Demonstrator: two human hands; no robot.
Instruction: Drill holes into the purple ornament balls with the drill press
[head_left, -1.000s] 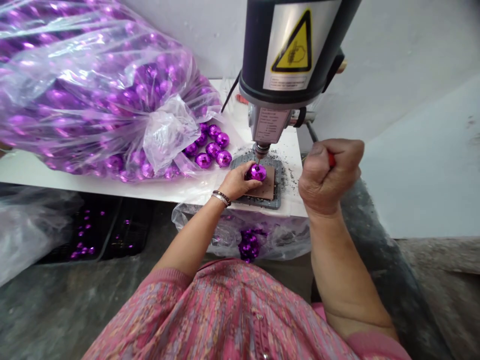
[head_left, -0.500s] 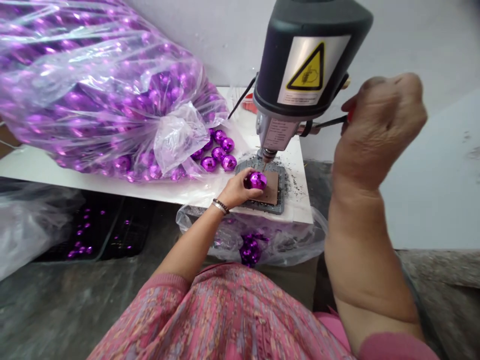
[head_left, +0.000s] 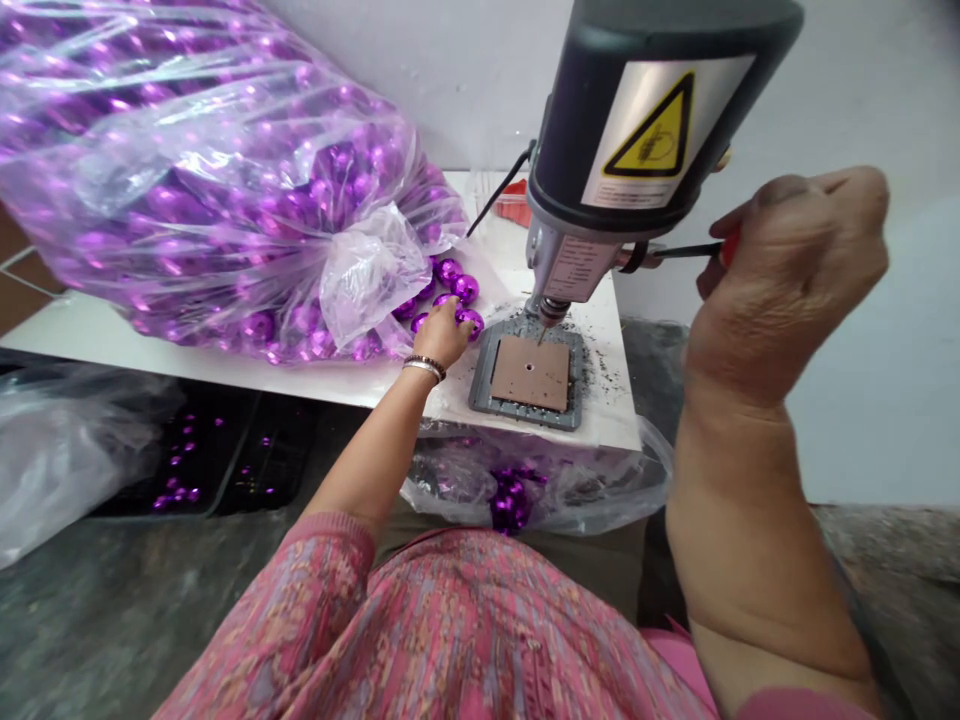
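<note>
My left hand [head_left: 442,338] has its fingers curled at a shiny purple ball [head_left: 471,322], among several loose faceted balls on the table; part of its grip is hidden. My right hand [head_left: 795,270] is closed around the red knob [head_left: 729,247] of the lever on a drill press [head_left: 667,110]. A thin bit [head_left: 542,336] points down over a brown square board [head_left: 531,380] with a small hole in it. This board lies on the grey drill base [head_left: 484,395], with no ball on it.
A large clear bag of purple balls [head_left: 225,200] fills the table's left side. Dark shavings [head_left: 600,370] lie beside the base. An open plastic bag [head_left: 592,500] holding purple balls hangs below the front edge. Black crates [head_left: 247,440] stand on the floor at left.
My left hand has moved left from the board to the loose balls, and the ball it held under the bit is gone from there. My right hand stays on the lever. The view has shifted slightly.
</note>
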